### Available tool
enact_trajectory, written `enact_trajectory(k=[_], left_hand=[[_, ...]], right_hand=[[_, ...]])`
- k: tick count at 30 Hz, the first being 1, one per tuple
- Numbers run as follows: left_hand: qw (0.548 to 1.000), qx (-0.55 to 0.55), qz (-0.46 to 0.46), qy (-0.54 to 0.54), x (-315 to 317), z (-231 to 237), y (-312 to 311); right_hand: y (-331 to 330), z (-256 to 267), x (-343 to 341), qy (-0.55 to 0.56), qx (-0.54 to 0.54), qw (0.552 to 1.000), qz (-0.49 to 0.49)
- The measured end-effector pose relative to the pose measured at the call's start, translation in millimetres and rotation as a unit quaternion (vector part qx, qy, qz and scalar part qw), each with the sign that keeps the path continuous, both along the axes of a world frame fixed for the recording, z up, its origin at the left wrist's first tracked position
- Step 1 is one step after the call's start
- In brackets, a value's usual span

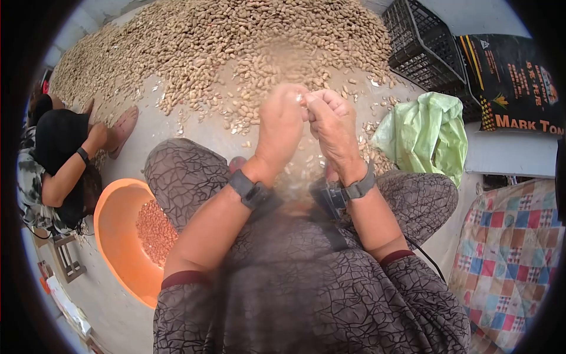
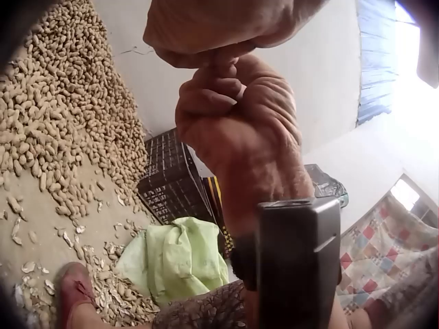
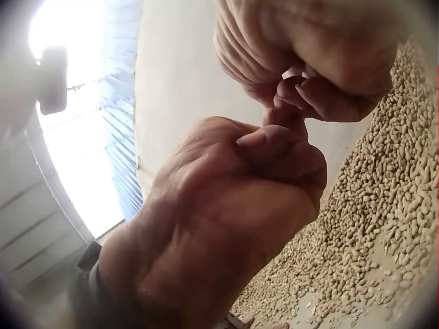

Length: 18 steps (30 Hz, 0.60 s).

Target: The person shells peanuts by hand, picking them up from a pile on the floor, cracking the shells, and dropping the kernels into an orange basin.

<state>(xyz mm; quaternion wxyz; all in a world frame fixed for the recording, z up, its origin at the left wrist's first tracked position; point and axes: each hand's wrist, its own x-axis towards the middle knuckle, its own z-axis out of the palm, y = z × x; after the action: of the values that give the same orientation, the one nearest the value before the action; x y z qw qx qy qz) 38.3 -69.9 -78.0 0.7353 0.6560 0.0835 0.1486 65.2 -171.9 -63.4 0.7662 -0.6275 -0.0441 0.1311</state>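
Note:
My left hand (image 1: 280, 124) and right hand (image 1: 333, 121) meet at the fingertips in front of my lap, above the floor. Their fingers are curled, and a small reddish bit of a peanut (image 1: 303, 101) shows where the tips come together. Both hands pinch it; most of it is hidden by the fingers. In the left wrist view the right hand (image 2: 240, 123) has its fingers folded in against the left. From the right wrist view the left thumb lies over the curled fingers of the left hand (image 3: 226, 199). Beyond the hands spreads a big heap of unshelled peanuts (image 1: 224, 47).
An orange basin (image 1: 112, 218) with red peanut kernels stands at my left, near another seated person (image 1: 59, 159). To the right lie a pale green sack (image 1: 424, 135), a black crate (image 1: 418, 47), a black printed bag (image 1: 513, 82) and a checkered cloth (image 1: 507, 253). Broken shells litter the floor.

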Motion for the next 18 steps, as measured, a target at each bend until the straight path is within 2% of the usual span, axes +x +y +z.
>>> enact_trajectory(k=[2, 4, 8, 10, 11, 13, 17, 18], left_hand=[[0.999, -0.032, -0.018, -0.006, 1, 7, 0], [0.985, -0.159, -0.056, 0.036, 0, 13, 0], [0.974, -0.188, -0.091, 0.084, 2, 12, 6], [0.969, -0.186, -0.108, 0.12, 1, 8, 7], [0.969, -0.187, -0.107, 0.12, 0, 6, 8], [0.96, -0.234, -0.132, 0.083, 0, 6, 10], [0.943, -0.282, -0.151, 0.091, -2, 9, 15], [0.938, -0.289, -0.162, 0.104, -2, 11, 17]], right_hand=[[-2, 4, 0, -0.006, 0.012, 1.0, -0.006], [-4, 13, -4, 0.005, 0.035, 0.999, -0.003], [-4, 10, -5, -0.072, 0.011, 0.997, -0.016], [0, 7, -6, -0.161, -0.062, 0.983, -0.056], [-1, 8, -7, -0.162, -0.062, 0.983, -0.055], [0, 20, -13, -0.248, -0.166, 0.954, -0.039], [-1, 21, -14, -0.275, -0.184, 0.943, -0.038], [-2, 17, -13, -0.244, -0.131, 0.96, -0.043]])
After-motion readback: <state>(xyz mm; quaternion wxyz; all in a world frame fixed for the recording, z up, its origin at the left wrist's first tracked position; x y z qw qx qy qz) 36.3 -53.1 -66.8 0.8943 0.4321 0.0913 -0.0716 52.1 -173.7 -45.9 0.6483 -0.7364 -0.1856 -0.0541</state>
